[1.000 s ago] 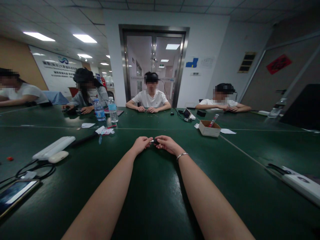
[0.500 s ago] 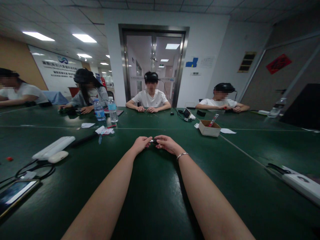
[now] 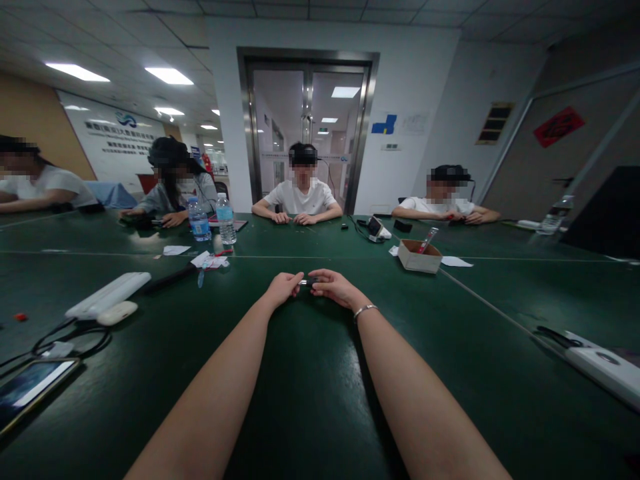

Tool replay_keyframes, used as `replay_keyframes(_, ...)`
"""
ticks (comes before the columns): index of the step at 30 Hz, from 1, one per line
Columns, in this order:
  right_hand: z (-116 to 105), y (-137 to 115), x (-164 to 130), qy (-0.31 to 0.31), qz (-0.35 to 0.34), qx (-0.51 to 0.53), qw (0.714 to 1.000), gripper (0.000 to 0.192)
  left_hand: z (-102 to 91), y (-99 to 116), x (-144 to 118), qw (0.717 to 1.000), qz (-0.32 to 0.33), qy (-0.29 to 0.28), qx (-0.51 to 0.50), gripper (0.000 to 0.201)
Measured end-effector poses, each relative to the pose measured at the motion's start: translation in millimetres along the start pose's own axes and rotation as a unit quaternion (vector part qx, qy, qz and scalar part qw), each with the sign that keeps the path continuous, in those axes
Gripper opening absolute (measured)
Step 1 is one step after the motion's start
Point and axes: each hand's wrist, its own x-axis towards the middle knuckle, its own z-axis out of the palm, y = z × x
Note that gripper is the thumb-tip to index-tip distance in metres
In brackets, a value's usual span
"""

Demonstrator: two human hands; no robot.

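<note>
A wide green table (image 3: 310, 400) is seen filling the lower frame. Four people are seated along its far side and at far left, one in a white shirt (image 3: 299, 199) straight ahead. A white power strip (image 3: 107, 294) is laid at left, a phone (image 3: 27, 387) at the near left edge. A small cardboard box (image 3: 419, 257) is placed right of centre, two water bottles (image 3: 213, 222) left of centre. Both forearms are stretched out over the table. The left hand (image 3: 283, 288) and right hand (image 3: 333, 287) are brought together at mid-table, fingertips pinched on a small dark object (image 3: 309, 282) held between them just above the tabletop. Its kind cannot be told. A bracelet (image 3: 365, 310) is worn on the right wrist.
</note>
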Motion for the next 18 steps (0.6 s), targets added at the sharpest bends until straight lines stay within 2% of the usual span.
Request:
replay_keyframes(10, -1, 3, 2, 0.009, -0.009, -0.001, 1.0, 0.034, 0.2, -6, 3, 1.0, 0.001, 0.001, 0.018, 0.054)
replay_keyframes(18, -1, 2, 3, 0.015, -0.002, 0.022, 1.0, 0.026, 3.1, -14, 8, 1.0, 0.017, 0.008, -0.016, 0.049)
